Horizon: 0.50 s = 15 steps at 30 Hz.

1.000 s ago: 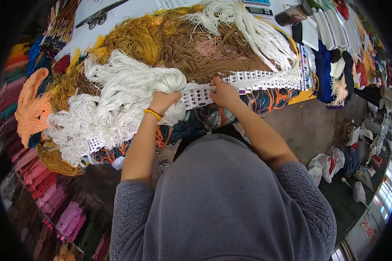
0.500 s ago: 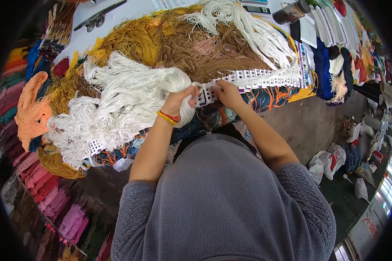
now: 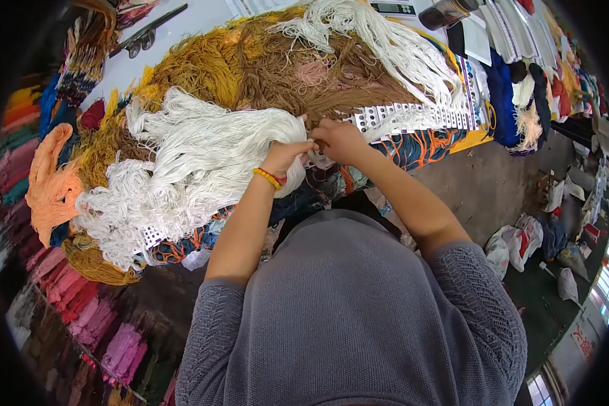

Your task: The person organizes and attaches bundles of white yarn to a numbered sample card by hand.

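Note:
A thick white thread skein (image 3: 216, 139) lies across the near left of the table, and my left hand (image 3: 285, 157) is closed around its right end. My right hand (image 3: 340, 141) is right beside it, fingers pinched together near the left fingertips; what they hold is too small to make out. To the right of my right hand runs a row of white cards with dark punched holes (image 3: 402, 119), with white strands lying over them. Brown thread (image 3: 284, 74) is heaped just beyond both hands.
Mustard-yellow thread (image 3: 199, 74) and another white bundle (image 3: 379, 40) lie farther back. A peach skein (image 3: 51, 183) hangs at the left end. Along the back are a black clip bar (image 3: 149, 30), a dark cup (image 3: 446, 13) and a scale (image 3: 394, 9). Teal and orange thread (image 3: 419, 149) hangs along the front edge.
My right hand has moved slightly left, closer to my left hand, and now covers the cards there. The white skein's held end is spread wider over my left hand.

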Available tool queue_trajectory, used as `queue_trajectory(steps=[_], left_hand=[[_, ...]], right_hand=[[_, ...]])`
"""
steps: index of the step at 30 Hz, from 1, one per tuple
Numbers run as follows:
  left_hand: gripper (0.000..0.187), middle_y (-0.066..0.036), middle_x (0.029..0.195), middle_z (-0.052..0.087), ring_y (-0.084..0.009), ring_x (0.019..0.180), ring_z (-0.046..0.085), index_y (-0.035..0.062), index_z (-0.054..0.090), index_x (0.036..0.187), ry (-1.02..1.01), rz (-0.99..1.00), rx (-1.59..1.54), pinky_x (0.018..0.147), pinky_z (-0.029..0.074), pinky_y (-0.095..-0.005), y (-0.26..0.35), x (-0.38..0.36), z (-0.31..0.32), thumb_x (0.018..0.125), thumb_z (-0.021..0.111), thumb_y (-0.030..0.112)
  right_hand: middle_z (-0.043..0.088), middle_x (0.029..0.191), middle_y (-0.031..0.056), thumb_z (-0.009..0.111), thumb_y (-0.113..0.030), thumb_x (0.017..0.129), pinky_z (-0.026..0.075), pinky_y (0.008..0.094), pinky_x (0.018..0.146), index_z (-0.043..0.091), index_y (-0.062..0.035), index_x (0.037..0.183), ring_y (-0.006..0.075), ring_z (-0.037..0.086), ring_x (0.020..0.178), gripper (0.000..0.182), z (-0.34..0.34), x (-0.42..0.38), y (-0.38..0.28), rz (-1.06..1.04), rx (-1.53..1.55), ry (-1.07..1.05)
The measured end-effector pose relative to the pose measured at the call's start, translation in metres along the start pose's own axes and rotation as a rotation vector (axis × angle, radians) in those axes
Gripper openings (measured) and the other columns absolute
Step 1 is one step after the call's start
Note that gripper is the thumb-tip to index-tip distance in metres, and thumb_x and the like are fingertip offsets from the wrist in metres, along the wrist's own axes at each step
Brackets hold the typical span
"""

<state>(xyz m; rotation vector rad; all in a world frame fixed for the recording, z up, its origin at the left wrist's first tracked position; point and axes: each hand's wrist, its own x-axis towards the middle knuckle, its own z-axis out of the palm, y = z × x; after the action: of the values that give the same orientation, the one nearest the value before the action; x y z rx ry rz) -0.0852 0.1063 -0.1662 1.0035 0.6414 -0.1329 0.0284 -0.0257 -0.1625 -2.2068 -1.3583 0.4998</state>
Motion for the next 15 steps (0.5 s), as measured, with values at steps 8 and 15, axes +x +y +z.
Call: queue_trajectory(steps=[8,15], left_hand=[[0.020,0.001,0.076,0.056,-0.0079,0.060,0.047,0.0026,0.061,0.096,0.014,0.095,0.265,0.053,0.037,-0.0209,0.023,-0.040,-0.007,0.079,0.058,0.014],[0.020,0.001,0.055,0.040,-0.0069,0.044,0.035,0.0002,0.051,0.074,0.233,0.151,-0.552,0.044,0.033,-0.0216,0.056,-0.082,-0.057,0.082,0.050,0.019]], right_hand=[[0.058,0.084,0.0113,0.052,-0.016,0.074,0.045,0.0402,0.061,0.056,-0.0077,0.086,0.0310,0.057,0.073,0.015,0.004,0.002,0.011,0.135,0.221,0.082],[0.054,0.084,0.0091,0.052,-0.017,0.076,0.046,0.0388,0.064,0.052,-0.0085,0.082,0.0292,0.056,0.075,0.010,0.009,0.002,0.016,0.149,0.032,-0.014]])
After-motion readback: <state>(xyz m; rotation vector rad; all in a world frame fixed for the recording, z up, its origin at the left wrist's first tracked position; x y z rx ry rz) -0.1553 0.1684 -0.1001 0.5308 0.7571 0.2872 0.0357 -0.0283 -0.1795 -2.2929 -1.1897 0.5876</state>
